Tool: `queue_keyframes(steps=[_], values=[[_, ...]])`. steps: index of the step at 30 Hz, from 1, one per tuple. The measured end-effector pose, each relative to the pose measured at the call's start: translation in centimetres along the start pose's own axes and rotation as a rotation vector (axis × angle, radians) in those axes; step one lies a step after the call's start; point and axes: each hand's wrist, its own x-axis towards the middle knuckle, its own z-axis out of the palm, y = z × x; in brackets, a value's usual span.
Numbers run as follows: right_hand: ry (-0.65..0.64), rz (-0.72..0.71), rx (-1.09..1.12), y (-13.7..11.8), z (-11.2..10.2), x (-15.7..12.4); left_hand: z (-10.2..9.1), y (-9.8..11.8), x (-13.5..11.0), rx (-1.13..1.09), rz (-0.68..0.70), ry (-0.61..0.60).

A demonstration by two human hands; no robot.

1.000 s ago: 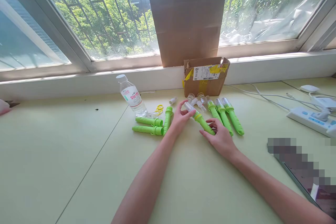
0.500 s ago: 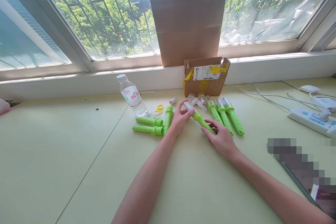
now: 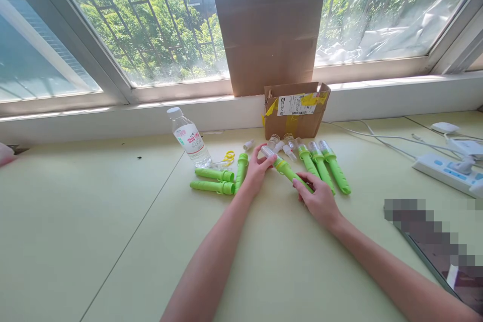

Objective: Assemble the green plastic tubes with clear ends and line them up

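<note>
table (image 3: 94, 221): pale yellow-green, spreads under and in front of the cardboard box (image 3: 296, 110).
cardboard sheet (image 3: 267, 25): brown, stands upright against the window directly behind the box.
cardboard box: small, brown, open at the top, with a white label and yellow tape on its front.
power strip (image 3: 447, 171): white, lies well to the right of the box, with a white cable running back toward it.
water bottle (image 3: 188, 138): clear with a white cap, leans well to the left of the box.
left hand (image 3: 256, 171): in front of the box and a little left, fingers narrowed to a pinch around the clear capped end of the held green tube (image 3: 287, 171).
right hand (image 3: 319, 201): further in front of the box, fingers curled closed over the lower green end of the same tube.
held green tube: slants between the two hands, just in front of the box, clear end toward it.
capped green tubes (image 3: 324, 166): three side by side, in front of the box's right half, just beside the right hand.
open green tubes (image 3: 219, 181): three, in front and to the left of the box, touching one another.
yellow rings (image 3: 229, 156): small heap left of the box, near the bottle.
clear caps (image 3: 281, 143): a few small pieces right at the foot of the box.
</note>
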Motion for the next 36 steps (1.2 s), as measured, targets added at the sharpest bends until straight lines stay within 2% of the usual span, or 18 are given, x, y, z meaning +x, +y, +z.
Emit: queue_keyframes(steps=[8, 13, 19, 27, 32, 36], values=[[0.047, 0.017, -0.062, 0.23, -0.09, -0.01, -0.3, 0.02, 0.13, -0.06, 0.003, 0.029], [0.104, -0.037, -0.03, 0.44, -0.07, -0.01, -0.45, -0.01, 0.37, -0.121, -0.003, 0.053], [0.163, -0.029, -0.001, 0.15, -0.13, -0.15, -0.36, 0.03, 0.41, -0.128, -0.012, 0.069], [0.105, -0.001, 0.055, 0.13, -0.01, -0.01, -0.3, 0.11, 0.35, -0.094, -0.016, 0.064], [0.122, -0.006, -0.075, 0.04, -0.02, -0.14, -0.37, 0.05, 0.37, -0.081, -0.015, 0.058], [0.166, -0.082, -0.161, 0.45, 0.14, -0.04, -0.44, -0.07, 0.43, -0.071, -0.01, 0.046]])
